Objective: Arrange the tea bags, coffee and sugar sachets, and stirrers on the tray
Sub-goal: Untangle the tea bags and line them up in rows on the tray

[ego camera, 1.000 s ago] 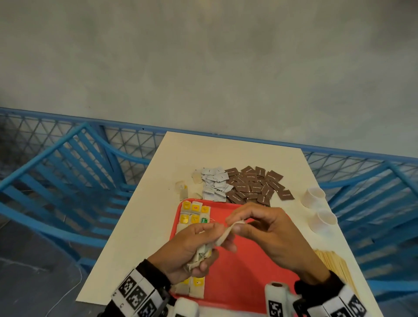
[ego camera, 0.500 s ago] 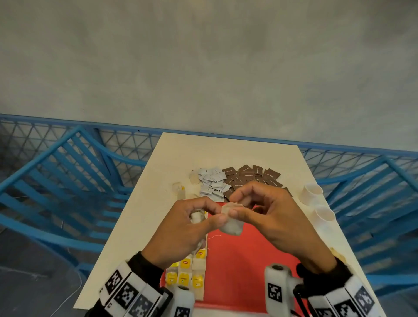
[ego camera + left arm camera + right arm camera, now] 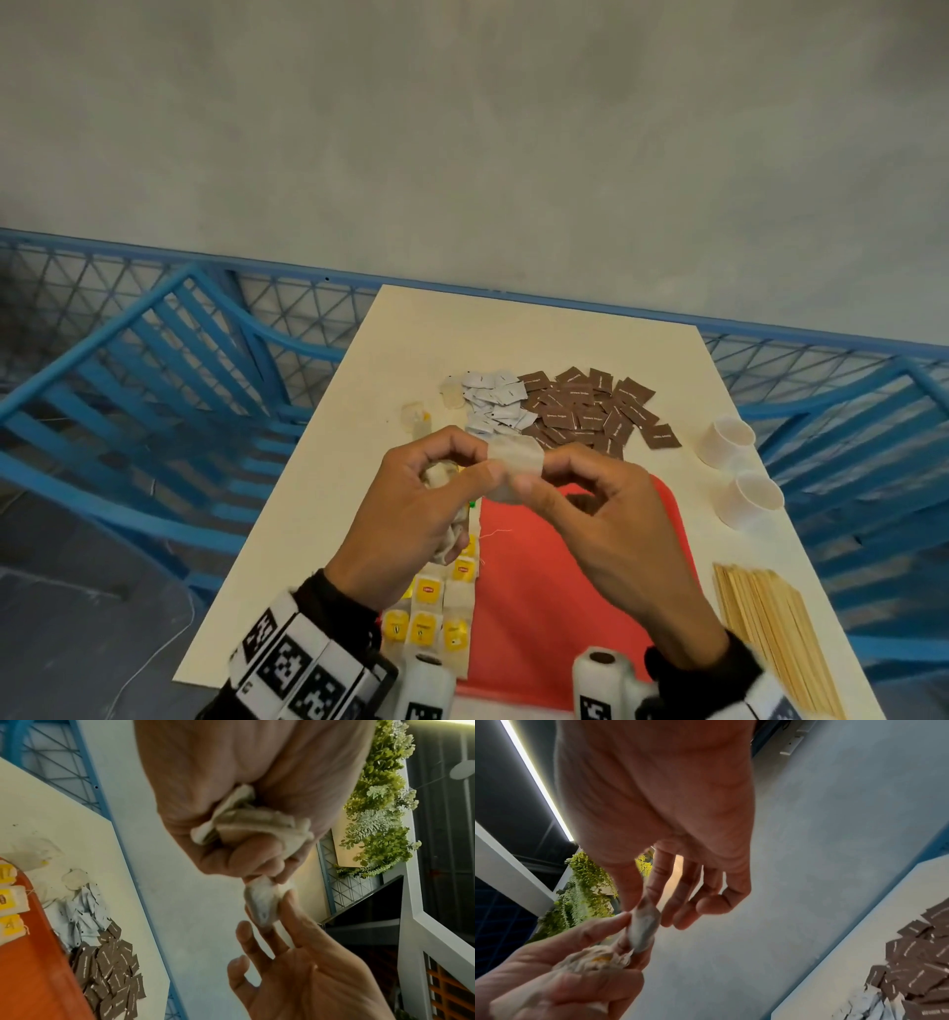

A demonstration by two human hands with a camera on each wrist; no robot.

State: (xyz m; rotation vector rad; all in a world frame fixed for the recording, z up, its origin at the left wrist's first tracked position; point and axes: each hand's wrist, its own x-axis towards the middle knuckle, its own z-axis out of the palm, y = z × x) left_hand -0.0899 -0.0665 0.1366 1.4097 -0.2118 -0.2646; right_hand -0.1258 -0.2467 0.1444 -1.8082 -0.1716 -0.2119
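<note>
Head view: both hands raised above red tray point(image 3: 518, 606), meeting over its far left corner. Left hand point(image 3: 411, 514), fingers curled, clutching bunch of tea bags point(image 3: 246, 823) against palm; thumb and forefinger also pinching near edge of single tea bag point(image 3: 513, 462). Right hand point(image 3: 611, 539), thumb and forefinger pinching opposite edge of same bag; remaining fingers point(image 3: 259, 945) loosely bent, holding nothing. Single tea bag held clear of tray, between the two hands; thin string seen trailing just below, over tray.

Left wrist view: bunch confirmed as several pale bags folded inside fist, corners protruding. Right wrist view: single tea bag point(image 3: 643, 925) seen edge-on between fingertips of both hands.

Placed tea bags point(image 3: 436, 601), yellow tags up, in rows along left side of tray, partly hidden by left hand. Rest of tray surface red and bare.

On cream surface point(image 3: 308, 539) beyond tray: pile of white sachets point(image 3: 493, 403) touching pile of brown sachets point(image 3: 590, 411); two loose tea bags point(image 3: 416, 416) left of white pile. Wooden stirrers point(image 3: 770, 627) in flat bundle right of tray. Two white cups point(image 3: 739, 462) on their sides, far right.
</note>
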